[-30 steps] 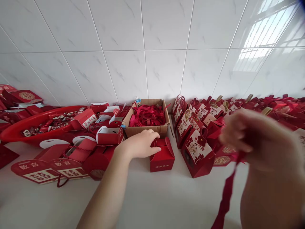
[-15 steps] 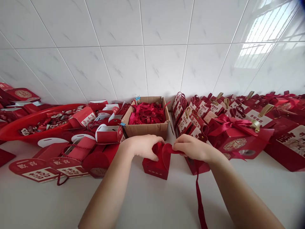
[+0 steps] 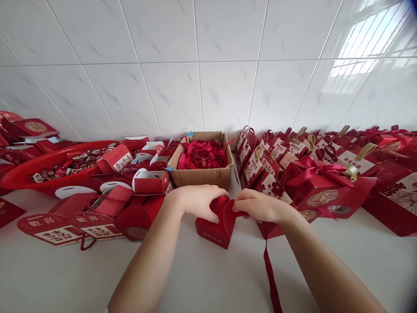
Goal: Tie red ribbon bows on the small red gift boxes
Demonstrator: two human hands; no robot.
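Observation:
A small red gift box (image 3: 215,231) with gold lettering on its front stands on the white table, its curved flaps raised at the top. My left hand (image 3: 202,203) grips the box from behind and the left, thumb over its upper edge. At the box's right side my right hand (image 3: 257,206) pinches a dark red ribbon close to the flap. The ribbon's long tail (image 3: 271,276) hangs from under this hand and runs toward the table's near edge. The exact spot where the ribbon meets the box is hidden by my fingers.
Behind the box stands a cardboard box (image 3: 202,177) full of red ribbons. A red tray (image 3: 19,174) of sweets and open gift boxes (image 3: 148,181) are at left. Finished-looking red bags (image 3: 252,167) and a bow-tied box (image 3: 321,191) crowd the right. A tiled wall (image 3: 228,91) rises behind.
My right hand has moved slightly down and left, closer against the box's flap. The ribbon tail has shifted a little left. The view has moved slightly.

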